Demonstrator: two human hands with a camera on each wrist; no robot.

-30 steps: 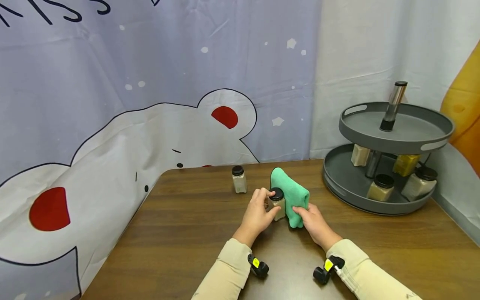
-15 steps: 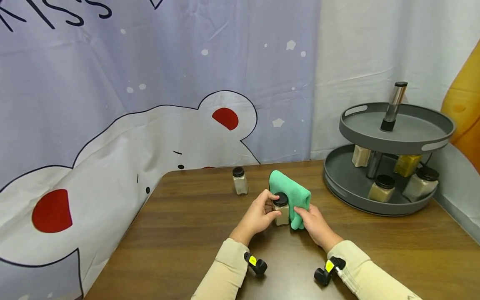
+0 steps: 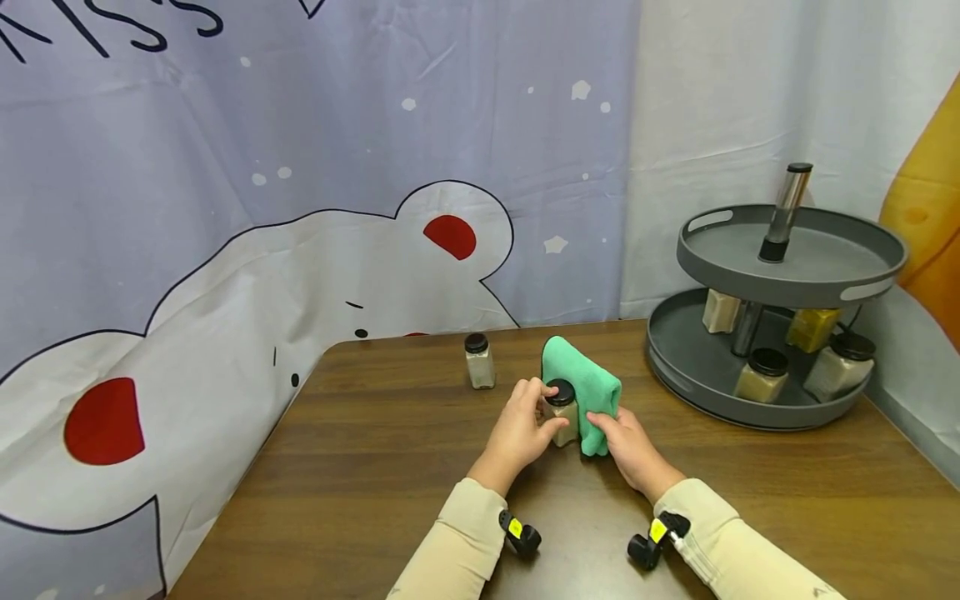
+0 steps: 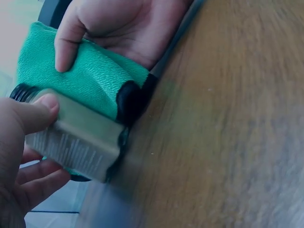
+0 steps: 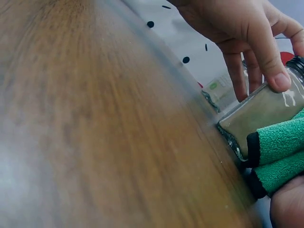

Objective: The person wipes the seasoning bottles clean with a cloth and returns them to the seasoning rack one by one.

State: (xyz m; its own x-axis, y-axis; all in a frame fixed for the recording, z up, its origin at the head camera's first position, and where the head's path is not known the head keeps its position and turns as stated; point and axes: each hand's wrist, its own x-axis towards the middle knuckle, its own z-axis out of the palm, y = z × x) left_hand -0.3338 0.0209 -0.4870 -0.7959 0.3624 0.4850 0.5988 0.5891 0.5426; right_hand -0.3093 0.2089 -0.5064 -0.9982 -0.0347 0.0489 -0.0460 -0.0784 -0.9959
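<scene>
My left hand (image 3: 517,427) grips a square glass spice jar (image 4: 83,133) with a black lid, thumb on the near side and fingers around the other. Pale powder fills the jar, and printed text shows on one face in the left wrist view. In my right hand (image 3: 632,450) is a folded green cloth (image 3: 581,387) with dark edging, the thumb pressed on its front. The cloth lies against the right side of the jar. Seen from the right wrist, the jar's base is right at the tabletop (image 5: 118,133).
A second black-lidded jar (image 3: 480,362) stands at the back of the table. To the right is a grey two-tier turntable rack (image 3: 675,379); its lower tier bears several jars, among them a yellow-filled one (image 3: 812,330). A printed curtain (image 3: 337,267) hangs behind the table.
The left hand and jar shift slightly right and toward me, then a little back away. The cloth moves slightly, staying in the right hand against the jar.
</scene>
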